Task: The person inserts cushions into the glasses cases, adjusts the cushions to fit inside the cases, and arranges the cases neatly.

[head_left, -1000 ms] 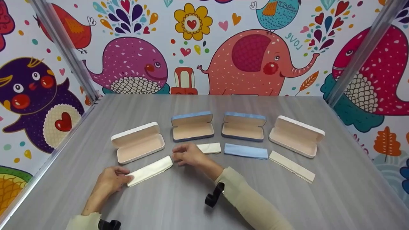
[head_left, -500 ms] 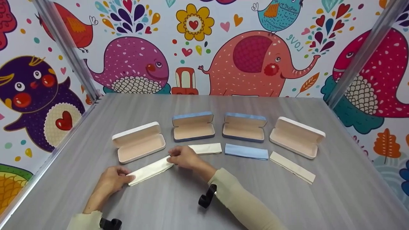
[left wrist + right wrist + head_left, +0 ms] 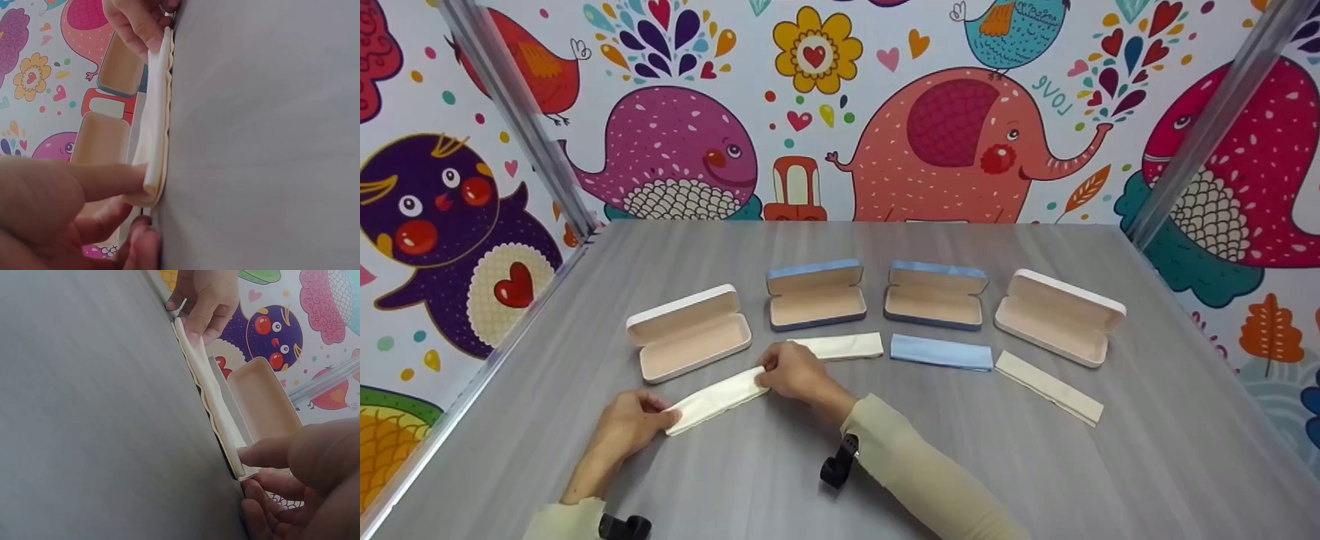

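A folded cream cloth lies in a long strip at the front left, between both hands. My left hand pinches its near left end, thumb on top and fingers beneath. At the far right end my right hand pinches it the same way. In the left wrist view the folded layers of the cloth show along its edge, close over the table. Just behind it stands a white glasses case, lid up, with a beige lining.
Two blue glasses cases and another white case stand with lids up in an arc. Before them lie a cream cloth, partly behind the right hand, a blue cloth and a beige cloth. A patterned wall closes the back.
My right hand has moved left from beside the cream cloth and now pinches its right end. The left hand stays at the left end. The cases have not moved.
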The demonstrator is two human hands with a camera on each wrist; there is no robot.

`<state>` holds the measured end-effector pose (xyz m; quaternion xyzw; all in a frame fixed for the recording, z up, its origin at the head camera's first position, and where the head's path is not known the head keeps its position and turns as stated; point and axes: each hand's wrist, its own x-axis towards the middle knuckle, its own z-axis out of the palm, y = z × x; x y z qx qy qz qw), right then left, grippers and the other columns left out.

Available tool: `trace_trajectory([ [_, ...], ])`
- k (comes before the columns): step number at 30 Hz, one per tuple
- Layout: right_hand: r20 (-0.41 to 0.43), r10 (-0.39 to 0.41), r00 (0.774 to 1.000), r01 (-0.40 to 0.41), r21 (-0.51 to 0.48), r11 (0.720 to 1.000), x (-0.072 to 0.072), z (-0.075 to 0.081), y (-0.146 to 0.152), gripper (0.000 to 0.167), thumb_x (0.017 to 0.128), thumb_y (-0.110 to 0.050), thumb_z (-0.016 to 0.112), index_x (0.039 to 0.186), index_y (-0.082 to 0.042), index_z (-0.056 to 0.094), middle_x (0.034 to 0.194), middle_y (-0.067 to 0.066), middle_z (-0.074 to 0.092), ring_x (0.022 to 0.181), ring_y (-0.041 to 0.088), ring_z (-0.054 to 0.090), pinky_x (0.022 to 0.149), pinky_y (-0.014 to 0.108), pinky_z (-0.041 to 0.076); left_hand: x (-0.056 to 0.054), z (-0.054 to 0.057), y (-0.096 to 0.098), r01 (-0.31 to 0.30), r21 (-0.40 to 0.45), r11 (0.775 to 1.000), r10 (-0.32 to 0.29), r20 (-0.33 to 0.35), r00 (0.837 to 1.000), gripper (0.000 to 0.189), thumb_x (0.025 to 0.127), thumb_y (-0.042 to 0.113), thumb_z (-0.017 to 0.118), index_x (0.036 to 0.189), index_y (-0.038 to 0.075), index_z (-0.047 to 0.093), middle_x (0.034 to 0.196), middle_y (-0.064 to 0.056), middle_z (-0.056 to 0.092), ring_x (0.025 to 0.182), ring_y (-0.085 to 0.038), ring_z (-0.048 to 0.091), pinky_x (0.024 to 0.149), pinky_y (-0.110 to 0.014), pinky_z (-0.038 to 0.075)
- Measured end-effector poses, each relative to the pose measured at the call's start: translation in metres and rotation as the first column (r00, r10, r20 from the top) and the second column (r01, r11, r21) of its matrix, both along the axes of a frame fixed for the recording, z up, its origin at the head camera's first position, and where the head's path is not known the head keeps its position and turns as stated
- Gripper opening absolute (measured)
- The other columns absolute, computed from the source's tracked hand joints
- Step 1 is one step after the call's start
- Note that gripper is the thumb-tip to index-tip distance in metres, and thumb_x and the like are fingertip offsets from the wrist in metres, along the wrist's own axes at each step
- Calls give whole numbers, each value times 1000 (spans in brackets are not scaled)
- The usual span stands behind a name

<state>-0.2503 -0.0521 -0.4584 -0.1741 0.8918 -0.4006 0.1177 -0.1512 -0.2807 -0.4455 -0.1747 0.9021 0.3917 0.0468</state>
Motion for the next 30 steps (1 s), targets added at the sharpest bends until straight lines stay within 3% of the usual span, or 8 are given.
trace_trajectory([
  [6,3,9,1000,-9,-49,999,-1,0,1,7,82,-9,78,86,-5,74,76,-1,64,67,7,50,59,18,38,3,1,0,2,16,1000,-2,-6,1000,19,86,14,71,94,-2,65,89,-12,64,80,-21,56,65,-27,43],
  [15,172,-31,985,62,-176,982,-7,3,8,12,82,-6,76,77,-9,65,70,-5,55,61,7,50,54,17,40,1,-1,3,30,196,980,-23,-39,999,22,93,8,66,103,-9,58,90,-12,63,71,-14,61,60,-26,57],
  [18,200,-30,979,73,-213,974,-9,3,9,13,81,-4,74,78,-9,63,69,-5,55,60,7,50,53,16,41,0,-3,3,20,303,953,-8,-41,999,26,94,4,64,110,-13,54,90,-10,64,71,-12,63,60,-25,59],
  [22,237,-28,971,94,-272,958,-10,3,9,11,81,-2,73,84,-7,64,72,-4,56,60,7,49,53,17,41,-1,-6,1,8,443,896,15,-48,999,42,94,0,64,126,-18,46,95,-9,69,71,-10,66,63,-25,61],
  [25,267,-25,963,109,-304,946,-11,4,10,12,81,-2,74,90,-4,66,75,-3,58,63,7,51,54,17,42,0,-6,-1,-5,504,864,34,-48,998,51,94,2,64,136,-20,43,100,-9,67,72,-9,68,66,-24,61],
  [30,337,-5,941,137,-368,920,-14,7,9,14,82,-1,74,94,0,67,76,-1,61,62,8,56,54,18,49,-1,-3,-4,-59,574,817,101,-41,994,53,95,6,66,135,-22,45,97,-7,63,75,-7,67,71,-21,61],
])
